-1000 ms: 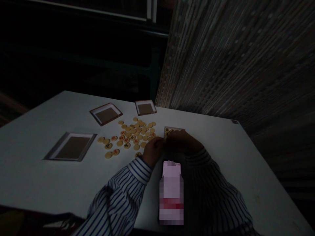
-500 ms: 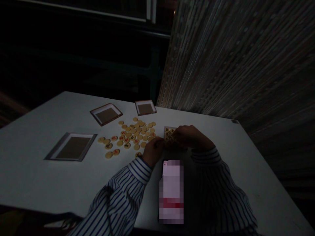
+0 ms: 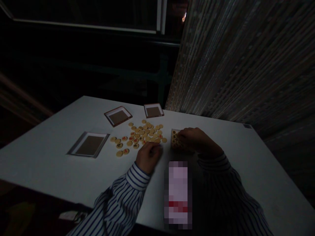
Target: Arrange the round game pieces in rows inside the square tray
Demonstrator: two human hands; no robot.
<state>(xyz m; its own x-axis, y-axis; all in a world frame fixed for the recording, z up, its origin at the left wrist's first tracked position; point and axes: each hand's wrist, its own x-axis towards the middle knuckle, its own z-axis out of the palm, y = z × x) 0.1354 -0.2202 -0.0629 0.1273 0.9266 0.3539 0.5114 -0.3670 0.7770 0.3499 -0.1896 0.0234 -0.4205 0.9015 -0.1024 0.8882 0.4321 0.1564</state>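
Note:
Round wooden xiangqi pieces (image 3: pixel 145 135) lie in a loose heap on the white table (image 3: pixel 61 164), some showing red characters and some black. My right hand (image 3: pixel 194 139) lies curled over a small tray of pieces (image 3: pixel 175 139), covering most of it. My left hand (image 3: pixel 149 157) rests on the table just below the heap, with its fingers curled toward the tray. Nothing shows in its fingers, though they could hide a small piece.
Several shallow brown-lined square trays (image 3: pixel 118 116) stand beyond and left of the heap. A pixelated pink-and-red rectangular object (image 3: pixel 177 193) lies between my forearms. A dark textured hanging screen (image 3: pixel 233 65) rises behind the table's right side.
My left hand has drawn back from the small tray, down and left. My right hand stays over the tray. The whole scene has shifted slightly right in view.

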